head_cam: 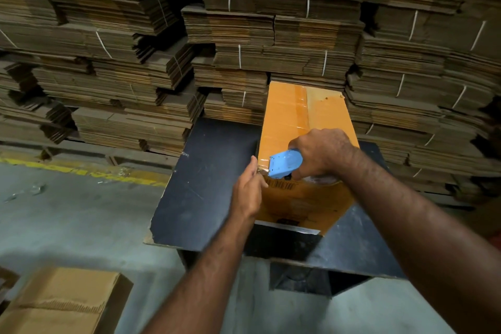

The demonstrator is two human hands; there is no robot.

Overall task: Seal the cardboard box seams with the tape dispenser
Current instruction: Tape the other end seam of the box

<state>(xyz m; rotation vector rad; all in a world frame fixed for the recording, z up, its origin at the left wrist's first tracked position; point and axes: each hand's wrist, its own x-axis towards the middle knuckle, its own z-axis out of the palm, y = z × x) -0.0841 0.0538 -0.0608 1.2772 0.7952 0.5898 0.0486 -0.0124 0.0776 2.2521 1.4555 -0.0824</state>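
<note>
An orange-brown cardboard box point(287, 119) stands on a dark table point(206, 171), with a strip of clear tape running along its top centre seam. My right hand point(322, 153) grips a blue tape dispenser point(284, 164) at the box's near top edge, its nose pointing left. My left hand point(248, 190) presses against the box's near left corner, fingers straight, right beside the dispenser's nose. The tape roll is mostly hidden under my right hand.
Tall stacks of flattened, strapped cardboard point(244, 35) fill the wall behind the table. A plain cardboard box point(62, 301) sits on the concrete floor at the lower left. A yellow floor line point(89, 171) runs left of the table.
</note>
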